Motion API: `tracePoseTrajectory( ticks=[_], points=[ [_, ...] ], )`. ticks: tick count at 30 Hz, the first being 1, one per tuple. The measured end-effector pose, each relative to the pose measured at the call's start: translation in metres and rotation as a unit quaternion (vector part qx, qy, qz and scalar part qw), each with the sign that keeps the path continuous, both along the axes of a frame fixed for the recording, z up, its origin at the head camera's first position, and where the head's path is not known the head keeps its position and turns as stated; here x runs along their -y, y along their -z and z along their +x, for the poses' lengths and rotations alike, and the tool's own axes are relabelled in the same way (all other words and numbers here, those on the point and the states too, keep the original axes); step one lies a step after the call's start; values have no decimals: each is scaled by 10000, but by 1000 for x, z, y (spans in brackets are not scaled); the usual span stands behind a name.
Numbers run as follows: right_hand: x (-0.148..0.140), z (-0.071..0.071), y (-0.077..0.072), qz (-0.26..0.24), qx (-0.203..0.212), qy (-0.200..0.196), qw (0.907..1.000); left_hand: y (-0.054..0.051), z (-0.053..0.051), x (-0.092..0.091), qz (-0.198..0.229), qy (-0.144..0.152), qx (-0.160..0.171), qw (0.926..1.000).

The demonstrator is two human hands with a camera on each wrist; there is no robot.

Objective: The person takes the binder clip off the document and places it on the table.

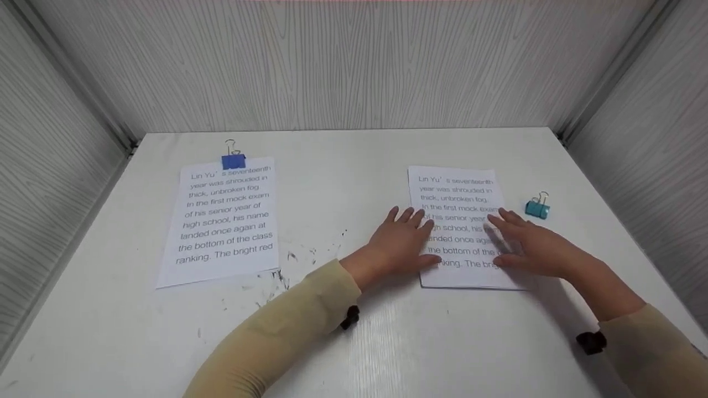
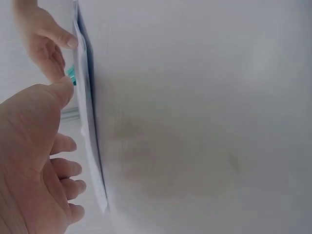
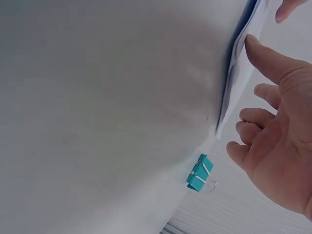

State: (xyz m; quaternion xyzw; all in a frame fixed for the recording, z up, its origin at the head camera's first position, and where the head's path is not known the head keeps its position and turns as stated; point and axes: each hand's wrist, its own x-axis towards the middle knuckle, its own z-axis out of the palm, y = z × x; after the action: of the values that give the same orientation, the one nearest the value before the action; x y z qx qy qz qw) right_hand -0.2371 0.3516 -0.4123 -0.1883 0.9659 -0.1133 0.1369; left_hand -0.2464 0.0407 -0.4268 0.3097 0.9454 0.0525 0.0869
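Smooth white table bears a rectangular paper stack; left grip and right grip flank it, released.

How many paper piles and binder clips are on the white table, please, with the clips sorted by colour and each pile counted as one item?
Clipped paper pile and unclipped paper pile: 2
Blue binder clip: 1
Teal binder clip: 1
Total: 4
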Motion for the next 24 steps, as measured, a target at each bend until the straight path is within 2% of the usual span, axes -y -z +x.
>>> tracePoseTrajectory(
  ticks=[4, 9, 17, 24],
  points=[
    [12, 5, -2, -96, -198, -147, 9997, -6, 6, 31, -70, -120, -70, 9999],
    [39, 7, -10, -145, -351, -264, 9989, -14, 14, 86, 3, -326, -88, 9994],
    [100, -3, -18, -286, -453, -721, 9960, -20, 28, 179, 426, -1039, -192, 9935],
    [147, -10, -22, -357, -436, -1152, 9917, -19, 37, 240, 683, -1483, -358, 9859]
  ],
)
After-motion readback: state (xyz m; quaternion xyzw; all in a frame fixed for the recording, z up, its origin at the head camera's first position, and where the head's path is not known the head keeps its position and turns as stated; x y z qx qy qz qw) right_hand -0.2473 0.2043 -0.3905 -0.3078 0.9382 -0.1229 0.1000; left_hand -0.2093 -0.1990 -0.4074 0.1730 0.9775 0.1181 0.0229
